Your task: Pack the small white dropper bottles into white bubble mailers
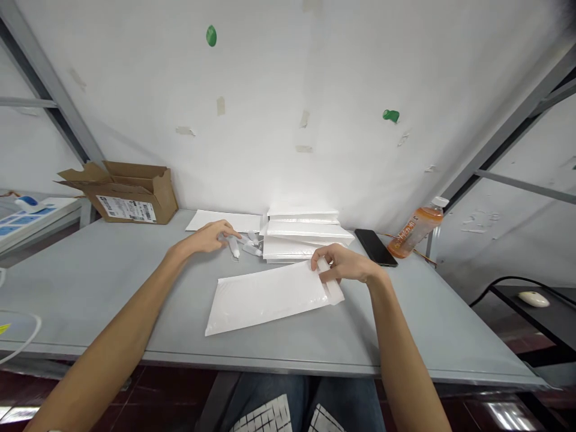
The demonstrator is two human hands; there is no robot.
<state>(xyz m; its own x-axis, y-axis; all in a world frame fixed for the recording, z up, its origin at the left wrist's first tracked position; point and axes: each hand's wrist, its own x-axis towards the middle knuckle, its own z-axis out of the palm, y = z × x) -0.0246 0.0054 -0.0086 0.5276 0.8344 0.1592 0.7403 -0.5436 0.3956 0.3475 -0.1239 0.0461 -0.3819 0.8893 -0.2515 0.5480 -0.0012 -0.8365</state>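
Note:
A long white padded mailer [270,297] lies slantwise on the table in front of me. My right hand [339,264] grips it at its right end, fingers curled over the flap and partly hidden there. Beyond the mailer's left part is a loose group of small white tube-like pieces [252,246]. My left hand [211,236] reaches over the left side of this group, index finger stretched out and touching the pieces. Its other fingertips are partly hidden. A stack of white padded mailers [301,234] stands just behind the held one.
Another flat white mailer [225,220] lies along the wall. An open cardboard box [135,195] stands at the back left. On the right are a black phone [375,246] and a bottle of orange drink [416,229]. A white mouse [533,299] rests on a dark shelf.

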